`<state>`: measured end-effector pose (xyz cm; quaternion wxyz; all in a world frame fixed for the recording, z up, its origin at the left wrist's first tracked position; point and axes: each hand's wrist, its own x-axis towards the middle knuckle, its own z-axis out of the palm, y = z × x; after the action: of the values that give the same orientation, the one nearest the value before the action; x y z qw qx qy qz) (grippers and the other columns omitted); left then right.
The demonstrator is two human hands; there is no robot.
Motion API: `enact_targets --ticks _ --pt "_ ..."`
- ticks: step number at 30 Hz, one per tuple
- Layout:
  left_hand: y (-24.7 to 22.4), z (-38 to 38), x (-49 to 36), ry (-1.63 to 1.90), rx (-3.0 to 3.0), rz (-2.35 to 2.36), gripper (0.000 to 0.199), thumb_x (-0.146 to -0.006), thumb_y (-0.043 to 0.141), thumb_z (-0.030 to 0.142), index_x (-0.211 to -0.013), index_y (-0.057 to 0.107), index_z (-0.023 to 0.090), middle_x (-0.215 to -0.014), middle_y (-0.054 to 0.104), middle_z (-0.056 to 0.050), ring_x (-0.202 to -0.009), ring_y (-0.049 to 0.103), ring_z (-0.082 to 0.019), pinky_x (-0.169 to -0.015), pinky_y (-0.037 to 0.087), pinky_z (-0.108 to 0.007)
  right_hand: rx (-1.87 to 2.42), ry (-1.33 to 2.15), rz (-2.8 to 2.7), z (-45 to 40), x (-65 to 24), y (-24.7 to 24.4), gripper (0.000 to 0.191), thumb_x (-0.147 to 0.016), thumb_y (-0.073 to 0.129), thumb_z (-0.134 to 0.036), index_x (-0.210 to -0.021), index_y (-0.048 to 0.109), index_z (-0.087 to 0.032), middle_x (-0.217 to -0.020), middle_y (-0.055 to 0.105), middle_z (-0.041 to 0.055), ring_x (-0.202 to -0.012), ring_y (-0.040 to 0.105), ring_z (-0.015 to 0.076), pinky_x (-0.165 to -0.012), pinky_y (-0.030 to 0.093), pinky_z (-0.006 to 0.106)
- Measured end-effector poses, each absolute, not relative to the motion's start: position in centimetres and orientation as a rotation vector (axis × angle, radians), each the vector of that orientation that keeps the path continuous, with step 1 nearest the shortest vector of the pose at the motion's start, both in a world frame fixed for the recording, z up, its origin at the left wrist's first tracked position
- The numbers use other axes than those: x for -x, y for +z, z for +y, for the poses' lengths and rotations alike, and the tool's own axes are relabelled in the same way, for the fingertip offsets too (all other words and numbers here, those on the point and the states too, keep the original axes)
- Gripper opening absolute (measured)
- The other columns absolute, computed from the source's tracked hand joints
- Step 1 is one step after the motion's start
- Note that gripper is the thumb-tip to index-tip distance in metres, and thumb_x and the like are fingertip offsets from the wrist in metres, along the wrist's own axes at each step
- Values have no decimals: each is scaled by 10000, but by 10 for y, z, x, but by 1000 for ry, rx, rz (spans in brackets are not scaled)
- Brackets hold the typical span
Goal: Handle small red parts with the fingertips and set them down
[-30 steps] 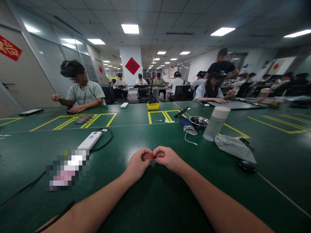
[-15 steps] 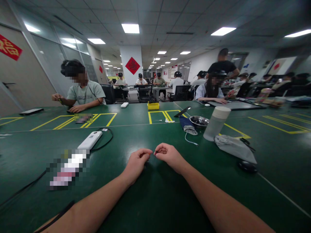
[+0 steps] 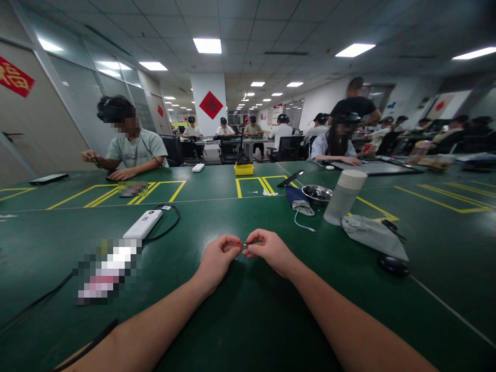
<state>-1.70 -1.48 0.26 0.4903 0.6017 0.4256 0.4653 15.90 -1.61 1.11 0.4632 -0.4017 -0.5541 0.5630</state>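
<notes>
Above the green table (image 3: 248,315), my left hand (image 3: 220,258) pinches a small orange piece (image 3: 239,245) between thumb and fingertips. Facing it from the right, my right hand (image 3: 271,252) is closed in a pinch on a small shiny piece (image 3: 245,246), too small to make out. The fingertips of both hands are almost touching, with the two pieces between them. Whether the pieces are joined cannot be told.
On the left lies a white power bank (image 3: 143,224) with a black cable. At the right are a bottle (image 3: 344,197), a metal bowl (image 3: 318,193), a grey pouch (image 3: 374,236) and a black mouse (image 3: 393,265). A yellow box (image 3: 244,169) stands farther back.
Both sets of fingertips have come slightly closer together. The orange piece and a shiny piece now show between them.
</notes>
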Motion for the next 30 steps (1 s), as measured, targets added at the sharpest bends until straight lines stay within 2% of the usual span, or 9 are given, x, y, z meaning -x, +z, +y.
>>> enact_targets --ticks 16,23,30 --pt "3 -14 16 1089 -1498 1022 132 -725 644 204 -848 660 157 -807 703 -47 -747 650 -170 -697 483 -263 1009 1341 -1473 -13 -160 9 223 -664 705 -220 -834 582 -144 -693 672 22 -670 656 156 -657 506 284" --pt "5 -16 18 1099 -1505 1040 150 -749 635 278 -830 659 154 -756 682 -35 -701 614 -158 -658 464 -254 964 1370 -1464 -15 -161 9 256 -653 722 -220 -841 566 -144 -709 651 7 -640 649 144 -630 508 274" --pt "10 -20 17 1100 -1456 953 181 -763 627 295 -879 646 158 -788 686 -38 -712 621 -160 -683 480 -270 891 1363 -1476 -12 -160 6 371 -667 715 -224 -982 531 -158 -733 647 -1 -615 648 147 -619 521 291"
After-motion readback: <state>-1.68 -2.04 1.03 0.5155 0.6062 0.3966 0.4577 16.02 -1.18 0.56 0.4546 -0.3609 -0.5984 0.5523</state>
